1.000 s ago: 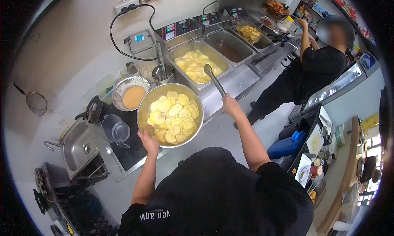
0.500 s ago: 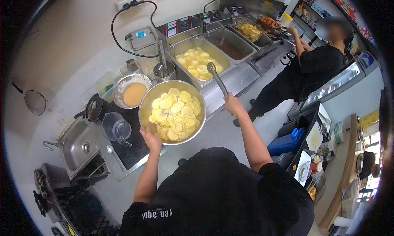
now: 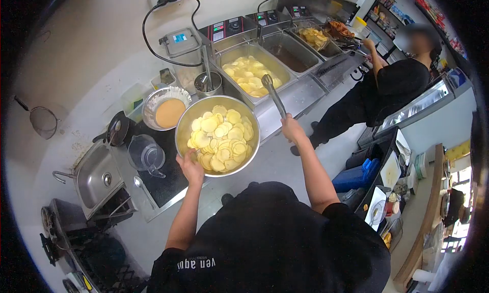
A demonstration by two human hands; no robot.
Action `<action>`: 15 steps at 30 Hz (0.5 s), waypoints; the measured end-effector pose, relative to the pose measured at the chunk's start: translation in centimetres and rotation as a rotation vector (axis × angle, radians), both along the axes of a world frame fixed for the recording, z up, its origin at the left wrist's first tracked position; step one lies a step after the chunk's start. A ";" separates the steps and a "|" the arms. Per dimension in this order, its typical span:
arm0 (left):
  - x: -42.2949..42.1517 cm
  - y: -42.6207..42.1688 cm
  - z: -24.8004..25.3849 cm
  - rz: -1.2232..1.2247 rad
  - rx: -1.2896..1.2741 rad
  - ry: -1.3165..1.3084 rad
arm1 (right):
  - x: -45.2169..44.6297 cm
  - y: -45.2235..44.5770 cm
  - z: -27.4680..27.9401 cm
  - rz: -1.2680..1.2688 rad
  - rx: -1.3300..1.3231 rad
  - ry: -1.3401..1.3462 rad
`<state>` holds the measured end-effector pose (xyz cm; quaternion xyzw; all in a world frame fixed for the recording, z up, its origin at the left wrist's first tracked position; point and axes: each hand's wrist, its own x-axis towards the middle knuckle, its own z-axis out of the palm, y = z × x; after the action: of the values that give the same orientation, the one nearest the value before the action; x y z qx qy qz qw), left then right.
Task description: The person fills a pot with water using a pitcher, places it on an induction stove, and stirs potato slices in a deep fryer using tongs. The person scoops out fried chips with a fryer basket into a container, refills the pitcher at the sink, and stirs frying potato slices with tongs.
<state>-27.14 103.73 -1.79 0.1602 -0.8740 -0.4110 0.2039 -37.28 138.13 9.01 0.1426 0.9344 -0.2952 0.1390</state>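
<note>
My left hand grips the lower left rim of a large metal bowl, its fingers over the edge. Round, pale yellow potato slices are heaped inside. Metal tongs are in my closed right hand, their tips pointing up and left towards the fryer. More slices lie in the liquid of the nearest fryer vat, just beyond the bowl. Whether the tongs' tips are pressed together is hard to tell.
Left of the bowl are a batter bowl, a clear measuring jug, a spoon and a sink. A second vat holds dark liquid. To the right, a co-worker stands by a basket of chips.
The bowl and the tongs sit slightly further right in view, as does most of the counter, with the camera shifting a little. Both hands keep their holds. The co-worker's hand has moved slightly right.
</note>
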 end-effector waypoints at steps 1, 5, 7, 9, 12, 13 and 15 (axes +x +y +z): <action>0.0 -0.1 -0.3 0.003 0.000 -0.002 | -0.1 0.1 -0.3 0.002 0.002 0.009; 0.0 0.0 -0.3 0.017 0.010 -0.021 | 0.1 0.0 -0.4 0.017 -0.015 0.024; 0.0 0.0 -0.2 0.018 0.028 -0.038 | 0.3 -0.2 -0.2 0.002 -0.027 0.029; 0.0 0.0 -0.2 0.012 0.017 -0.012 | 0.4 -0.4 0.1 0.003 -0.031 0.036; 0.0 -0.1 -0.2 -0.004 0.035 0.019 | 0.4 -0.4 -0.1 0.002 -0.031 0.048; 0.0 0.0 -0.3 -0.006 0.034 0.019 | 0.3 -0.4 -0.2 0.003 -0.027 0.052; -0.1 0.1 -0.3 0.024 -0.003 0.018 | 0.4 -0.4 -0.3 -0.010 -0.035 0.042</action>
<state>-27.21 103.78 -2.09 0.1668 -0.8707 -0.4086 0.2171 -36.88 137.75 8.72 0.1384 0.9312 -0.3152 0.1203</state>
